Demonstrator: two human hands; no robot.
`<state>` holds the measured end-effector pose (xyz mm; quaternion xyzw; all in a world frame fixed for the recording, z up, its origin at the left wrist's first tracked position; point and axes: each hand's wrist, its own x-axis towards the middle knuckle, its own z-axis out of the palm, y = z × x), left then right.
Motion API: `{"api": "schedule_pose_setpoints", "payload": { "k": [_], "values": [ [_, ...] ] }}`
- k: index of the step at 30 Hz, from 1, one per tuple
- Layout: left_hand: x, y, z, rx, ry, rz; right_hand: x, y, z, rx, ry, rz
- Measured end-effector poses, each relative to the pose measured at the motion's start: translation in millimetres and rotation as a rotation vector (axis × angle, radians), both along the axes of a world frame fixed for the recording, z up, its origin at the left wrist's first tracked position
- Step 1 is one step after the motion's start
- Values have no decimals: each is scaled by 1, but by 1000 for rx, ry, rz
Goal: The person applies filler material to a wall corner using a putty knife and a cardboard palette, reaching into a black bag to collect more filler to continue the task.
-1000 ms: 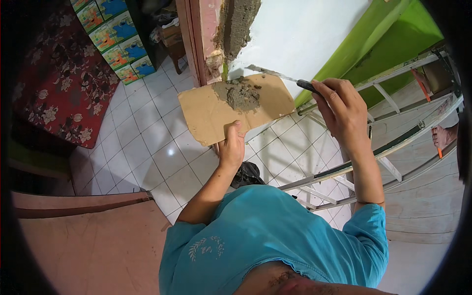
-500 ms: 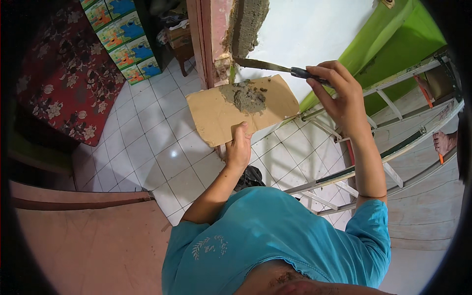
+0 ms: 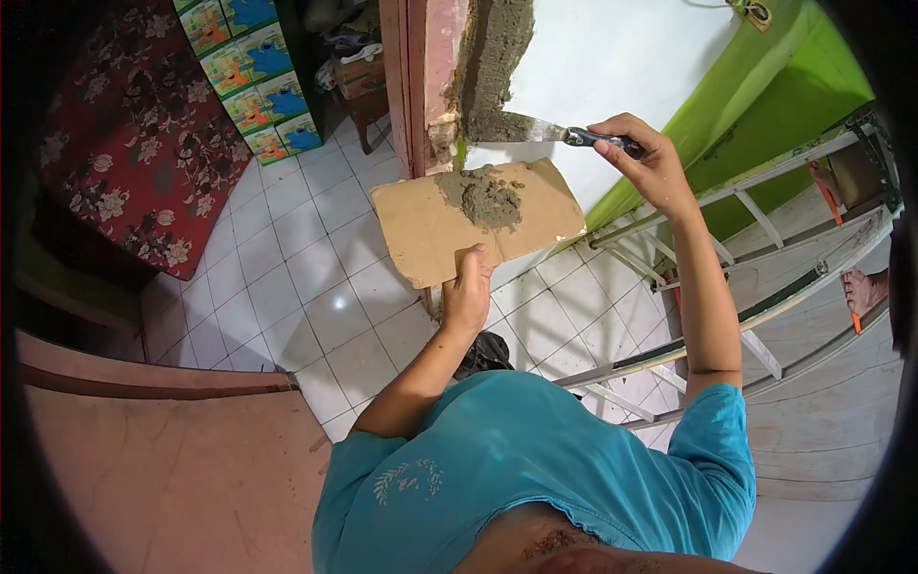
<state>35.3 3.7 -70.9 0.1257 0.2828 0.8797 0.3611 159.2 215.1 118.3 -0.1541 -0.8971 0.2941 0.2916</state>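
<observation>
With my left hand [image 3: 467, 295] I grip the near edge of a flat tan board [image 3: 411, 225], thumb on top and fingers underneath. A mound of wet grey mortar [image 3: 490, 199] lies on the board's far middle part. My right hand [image 3: 650, 158] is closed round the black handle of a putty knife [image 3: 593, 140]. Its blade points left and lies against the lower end of a rough grey mortar strip [image 3: 497, 72] on the wall, beside the pink door frame [image 3: 417, 77]. Mortar partly covers the blade's tip.
An aluminium ladder [image 3: 755, 215] stands at the right, a foot [image 3: 863, 290] near its rungs. Green cloth [image 3: 736, 91] hangs by the white wall [image 3: 612, 57]. A red floral-covered piece [image 3: 143, 143] and printed boxes [image 3: 253, 72] are at the left. White tiles [image 3: 287, 249] cover the floor.
The putty knife's blade has come onto the wall's mortar strip, where mortar now shows at its tip. My right hand has shifted slightly, while the board stays nearly in place.
</observation>
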Motion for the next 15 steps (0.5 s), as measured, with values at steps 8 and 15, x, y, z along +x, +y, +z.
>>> {"api": "schedule_pose_setpoints", "payload": {
  "k": [8, 15],
  "values": [
    [3, -4, 11, -9, 38, 10, -5, 15, -5, -51, -13, -6],
    [3, -3, 19, 42, 34, 3, 3, 32, -6, 16, 92, 65]
  ]
}}
